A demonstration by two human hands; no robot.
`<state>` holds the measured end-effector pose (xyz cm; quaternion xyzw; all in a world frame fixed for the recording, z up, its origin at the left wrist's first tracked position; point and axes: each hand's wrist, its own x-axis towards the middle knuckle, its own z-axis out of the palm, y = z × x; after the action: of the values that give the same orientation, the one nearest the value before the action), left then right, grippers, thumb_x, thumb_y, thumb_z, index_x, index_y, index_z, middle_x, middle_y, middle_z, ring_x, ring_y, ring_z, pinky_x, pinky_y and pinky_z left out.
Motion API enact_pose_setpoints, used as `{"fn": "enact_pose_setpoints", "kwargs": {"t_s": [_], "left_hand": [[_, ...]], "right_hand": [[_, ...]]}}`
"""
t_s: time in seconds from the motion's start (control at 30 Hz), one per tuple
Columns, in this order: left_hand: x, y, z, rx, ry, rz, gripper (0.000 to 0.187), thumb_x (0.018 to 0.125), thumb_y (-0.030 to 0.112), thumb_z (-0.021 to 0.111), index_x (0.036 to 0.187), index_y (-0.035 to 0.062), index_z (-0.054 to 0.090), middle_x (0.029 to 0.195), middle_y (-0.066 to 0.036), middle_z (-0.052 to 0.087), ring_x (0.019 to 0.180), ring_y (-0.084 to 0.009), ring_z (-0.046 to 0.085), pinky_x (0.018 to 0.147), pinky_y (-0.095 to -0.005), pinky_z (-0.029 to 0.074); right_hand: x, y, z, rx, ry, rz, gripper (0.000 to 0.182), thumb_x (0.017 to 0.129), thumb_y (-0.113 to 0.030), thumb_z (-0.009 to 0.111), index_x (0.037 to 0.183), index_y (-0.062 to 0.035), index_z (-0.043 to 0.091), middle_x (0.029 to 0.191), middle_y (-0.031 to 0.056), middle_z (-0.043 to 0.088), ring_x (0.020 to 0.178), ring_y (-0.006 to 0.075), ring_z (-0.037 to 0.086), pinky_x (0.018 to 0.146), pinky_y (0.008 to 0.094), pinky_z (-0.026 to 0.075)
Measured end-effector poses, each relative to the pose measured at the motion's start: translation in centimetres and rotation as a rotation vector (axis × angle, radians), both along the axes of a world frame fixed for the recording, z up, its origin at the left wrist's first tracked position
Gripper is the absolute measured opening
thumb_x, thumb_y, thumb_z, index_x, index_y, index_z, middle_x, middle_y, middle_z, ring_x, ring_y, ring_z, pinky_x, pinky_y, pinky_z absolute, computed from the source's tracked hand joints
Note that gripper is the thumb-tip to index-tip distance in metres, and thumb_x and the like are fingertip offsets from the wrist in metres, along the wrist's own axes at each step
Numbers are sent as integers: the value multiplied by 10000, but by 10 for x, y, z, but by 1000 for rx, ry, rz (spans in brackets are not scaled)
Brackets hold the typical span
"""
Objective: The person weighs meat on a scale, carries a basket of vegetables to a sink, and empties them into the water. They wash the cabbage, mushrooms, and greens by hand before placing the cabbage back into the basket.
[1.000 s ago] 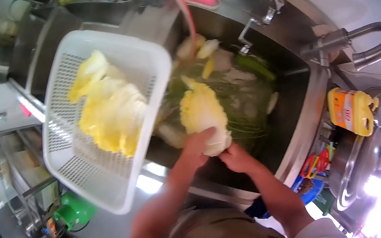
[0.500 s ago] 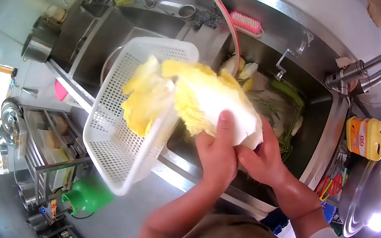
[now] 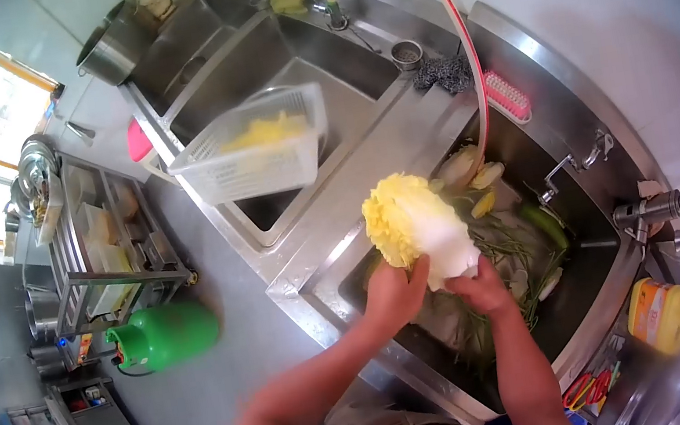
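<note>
A napa cabbage (image 3: pixel 417 222), yellow and frilly at its leaf tips and white at the base, is held between my two hands above the right-hand sink (image 3: pixel 350 277). My left hand (image 3: pixel 397 294) grips its lower left side, with the thumb along the white ribs. At the base end, my right hand (image 3: pixel 483 286) closes around the stem. Under the cabbage, long green vegetables (image 3: pixel 545 224) and stringy greens (image 3: pixel 504 262) lie in the sink. Farther off, a white perforated basket (image 3: pixel 249 173) at the middle sink contains yellow cabbage leaves (image 3: pixel 266 130).
A red-striped hose (image 3: pixel 460 24) hangs into the right sink. A pink brush (image 3: pixel 508 97) and dark scouring mesh (image 3: pixel 443 74) sit on the back ledge. At right are a bent faucet (image 3: pixel 656 211) and a yellow jug (image 3: pixel 660 315). A green gas cylinder (image 3: pixel 166 336) stands on the floor.
The basket, earlier large and close beside the cabbage, now appears smaller and farther back at the middle sink. My hands and the cabbage are lower over the right sink. The view has shifted.
</note>
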<state>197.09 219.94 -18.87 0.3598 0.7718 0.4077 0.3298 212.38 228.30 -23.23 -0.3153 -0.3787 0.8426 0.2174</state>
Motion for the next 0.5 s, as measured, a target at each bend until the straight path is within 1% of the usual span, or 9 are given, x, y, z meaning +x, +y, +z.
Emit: {"fn": "enact_pose_setpoints", "kwargs": {"t_s": [0.07,0.1,0.2,0.23,0.33,0.37,0.43,0.47,0.5], "left_hand": [[7,-6,-14,-25,46,29,290,877,277,545,969,10,610,880,-215,634,779,-399,610,665,-465,478],[10,-7,-9,-130,13,-16,311,883,282,533,917,-17,608,845,-223,627,748,-406,609,646,-476,482],[24,-13,-22,-206,190,-92,301,874,238,562,878,-61,599,867,-268,604,770,-416,599,668,-465,480],[26,-13,-21,-152,185,-67,300,870,236,564,833,-60,588,849,-262,595,753,-424,591,673,-469,481],[20,-17,-1,-134,231,-250,319,862,253,584,904,-62,598,834,-246,598,737,-407,599,676,-454,489],[17,-20,10,-84,211,-300,327,856,262,597,938,-55,600,840,-227,605,727,-393,602,681,-443,496],[4,-23,39,15,166,-405,358,846,279,621,1008,-40,605,852,-190,620,709,-364,609,691,-421,508],[-9,-25,52,-71,37,-389,341,831,275,634,1017,-9,610,864,-177,628,712,-324,617,688,-402,512],[-28,-25,66,-155,-95,-371,328,815,271,647,1027,22,615,876,-163,636,715,-284,625,684,-382,515]], "right_hand": [[3,-9,0,-96,95,7,574,746,-26,682,1273,2,457,1131,72,582,1004,185,573,844,316,482],[0,-14,6,-175,104,-36,558,776,-28,676,1287,-2,450,1155,71,570,1026,177,555,868,302,456],[-16,-33,13,-257,-112,-303,501,798,-22,660,1261,-4,472,1123,73,582,1002,171,559,858,294,450],[-12,-37,1,-206,-134,-324,421,821,-22,639,1217,-3,501,1096,79,597,968,179,579,823,305,469],[2,-39,-5,-307,-105,-335,375,827,-31,636,1182,-1,519,1070,85,609,928,195,604,788,322,490],[6,-36,-1,-340,-76,-330,365,833,-24,622,1182,5,519,1064,93,612,905,217,620,771,340,509],[12,-34,-1,-339,-27,-349,371,837,-20,612,1194,1,512,1067,95,611,918,225,619,778,352,517],[15,-34,-1,-339,-10,-358,374,839,-19,607,1199,-2,508,1069,96,611,924,229,619,781,358,520],[18,-33,1,-360,10,-371,419,841,6,574,1246,-10,465,1100,129,591,947,274,616,727,411,548]]}}
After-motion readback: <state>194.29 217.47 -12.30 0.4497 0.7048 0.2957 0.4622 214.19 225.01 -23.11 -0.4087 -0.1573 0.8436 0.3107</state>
